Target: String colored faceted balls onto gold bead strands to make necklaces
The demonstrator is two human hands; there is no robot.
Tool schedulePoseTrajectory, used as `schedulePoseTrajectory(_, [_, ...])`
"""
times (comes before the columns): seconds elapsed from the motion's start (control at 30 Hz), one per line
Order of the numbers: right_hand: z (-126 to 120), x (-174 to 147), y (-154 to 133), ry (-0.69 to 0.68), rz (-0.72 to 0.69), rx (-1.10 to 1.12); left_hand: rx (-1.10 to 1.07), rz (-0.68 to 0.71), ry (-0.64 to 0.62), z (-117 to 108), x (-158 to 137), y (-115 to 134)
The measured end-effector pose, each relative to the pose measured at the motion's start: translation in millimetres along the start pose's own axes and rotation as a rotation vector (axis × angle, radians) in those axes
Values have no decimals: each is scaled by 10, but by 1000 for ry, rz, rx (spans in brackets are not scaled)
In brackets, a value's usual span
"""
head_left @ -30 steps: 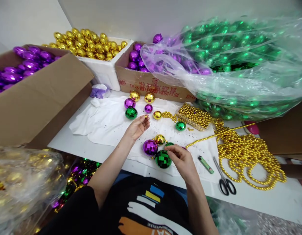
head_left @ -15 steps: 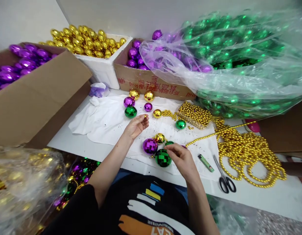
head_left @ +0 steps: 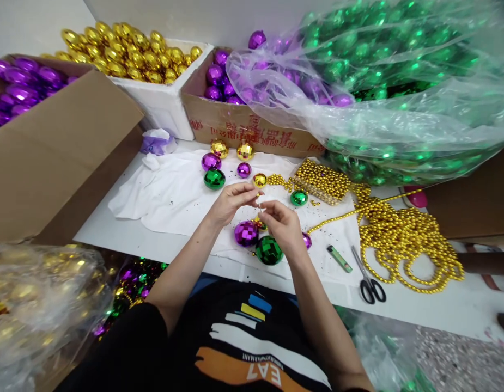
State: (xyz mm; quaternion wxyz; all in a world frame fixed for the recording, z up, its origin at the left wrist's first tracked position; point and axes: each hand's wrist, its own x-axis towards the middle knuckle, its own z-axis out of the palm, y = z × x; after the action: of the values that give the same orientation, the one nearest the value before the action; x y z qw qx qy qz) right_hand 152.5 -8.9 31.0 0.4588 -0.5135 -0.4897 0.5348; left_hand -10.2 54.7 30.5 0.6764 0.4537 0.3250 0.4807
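Note:
My left hand is closed in a pinch, with a small gold bead at its fingertips. Close beside it, the fingers of my right hand pinch a thin white string, of which a short length shows between the hands. Beneath them on a white cloth sit a large purple faceted ball and a large green faceted ball. A gold ball behind these is partly covered by my right hand. A purple ball peeks out right of my wrist, by the end of a gold bead strand.
Loose balls and an open box of gold beads lie farther back. On the right are a green lighter, scissors and piled gold bead strands. Cardboard boxes, a white foam box and a bag of green balls stand behind.
My hands have come together; my right hand moved up and left toward my left hand. The string stretched between them now shows only a short length. The view has shifted slightly.

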Motion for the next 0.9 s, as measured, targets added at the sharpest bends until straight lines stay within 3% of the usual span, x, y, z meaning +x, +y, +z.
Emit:
schedulePoseTrajectory(0.13, [-23, 148, -449, -100, -233, -108, 143, 335, -21, 215, 95, 338])
schedulePoseTrajectory(0.27, [-12, 250, -927, -35, -495, -221, 203, 531, -50, 366, 183, 796])
schedulePoseTrajectory(0.33, [21, 309, -1102, -39, -530, -161, 214, 598, -82, 450, 204, 993])
schedulePoseTrajectory(0.43, [1, 376, -1301, -114, -448, -3, 198, 655, -125, 501, 254, 1164])
schedulePoseTrajectory(0.5, [-76, 379, -1386, -132, -379, 90, 192, 613, -100, 415, 357, 1134])
schedulePoseTrajectory(0.6, [-201, 302, -1367, -50, -337, 205, 346, 422, 51, 99, 687, 837])
schedulePoseTrajectory(0.7, [-231, 187, -1125, 34, -261, 263, 776, -14, 360, -240, 1156, 405])
schedulePoseTrajectory(0.8, [-198, 106, -786, 60, -144, 283, 912, -120, 519, -396, 1567, 79])
schedulePoseTrajectory(0.9, [-219, 62, -563, 107, -98, 265, 973, -180, 607, -398, 1818, -96])
